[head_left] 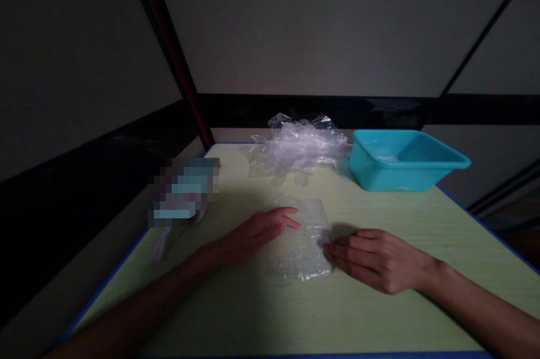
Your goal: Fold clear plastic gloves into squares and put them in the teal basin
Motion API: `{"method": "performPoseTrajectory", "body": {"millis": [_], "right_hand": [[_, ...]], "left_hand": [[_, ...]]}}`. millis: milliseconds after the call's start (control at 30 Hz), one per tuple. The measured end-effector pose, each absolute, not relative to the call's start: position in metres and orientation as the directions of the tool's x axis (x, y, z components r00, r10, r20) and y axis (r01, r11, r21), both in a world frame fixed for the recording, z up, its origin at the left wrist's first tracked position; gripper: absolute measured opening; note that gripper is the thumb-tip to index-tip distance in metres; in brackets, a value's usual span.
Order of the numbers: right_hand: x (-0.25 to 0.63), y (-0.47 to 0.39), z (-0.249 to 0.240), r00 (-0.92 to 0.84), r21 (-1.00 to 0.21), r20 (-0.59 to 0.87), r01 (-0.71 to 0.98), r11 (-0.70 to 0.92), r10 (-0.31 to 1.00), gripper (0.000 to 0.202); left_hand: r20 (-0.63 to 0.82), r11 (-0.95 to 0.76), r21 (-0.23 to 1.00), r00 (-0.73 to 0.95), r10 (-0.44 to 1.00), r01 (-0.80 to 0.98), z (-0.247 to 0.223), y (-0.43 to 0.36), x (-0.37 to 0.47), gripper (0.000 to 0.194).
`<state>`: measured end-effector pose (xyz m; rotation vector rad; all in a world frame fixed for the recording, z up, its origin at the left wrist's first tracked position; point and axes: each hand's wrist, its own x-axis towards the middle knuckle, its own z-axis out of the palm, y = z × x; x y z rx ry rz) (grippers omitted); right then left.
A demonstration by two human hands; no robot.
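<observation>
A clear plastic bag (314,235) lies flat on the pale green table, its right part folded into a denser strip. My left hand (264,232) reaches over the bag's left part, fingers stretched out and apart, holding nothing. At the bag's right edge is my right hand (373,257), with its fingers pressed together and their tips on the folded edge of the plastic.
A heap of crumpled clear plastic bags (299,145) lies at the table's far edge. To its right stands a turquoise basin (400,176). A blurred-out item (185,190) is at the left edge. Dark-banded walls rise behind the table (236,319).
</observation>
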<state>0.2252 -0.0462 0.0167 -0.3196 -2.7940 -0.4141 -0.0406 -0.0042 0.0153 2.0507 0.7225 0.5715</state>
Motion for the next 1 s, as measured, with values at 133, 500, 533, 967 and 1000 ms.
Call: {"method": "performPoseTrajectory", "body": {"millis": [133, 500, 533, 967, 1000], "right_hand": [[0.225, -0.043, 0.014, -0.927, 0.226, 0.325, 0.27, 0.936, 0.188, 0.031], [0.225, -0.037, 0.015, -0.932, 0.217, 0.267, 0.304, 0.928, 0.244, 0.034], [0.225, -0.037, 0.015, -0.933, 0.214, 0.262, 0.304, 0.928, 0.245, 0.034], [0.223, -0.037, 0.015, -0.951, 0.224, 0.232, 0.257, 0.94, 0.205, 0.035], [0.224, -0.037, 0.015, -0.952, 0.228, 0.234, 0.252, 0.941, 0.198, 0.035]], "left_hand": [[0.079, -0.258, 0.951, 0.677, 0.732, 0.168, 0.015, 0.007, -0.046, 0.041], [-0.044, -0.14, 0.963, 0.646, 0.762, 0.23, 0.021, 0.016, -0.058, 0.029], [-0.047, -0.146, 0.959, 0.644, 0.764, 0.243, 0.022, 0.017, -0.058, 0.028], [0.004, -0.04, 0.999, 0.737, 0.676, 0.031, 0.017, 0.009, -0.04, 0.046], [0.001, 0.012, 1.0, 0.754, 0.656, -0.012, 0.014, 0.01, -0.036, 0.051]]}}
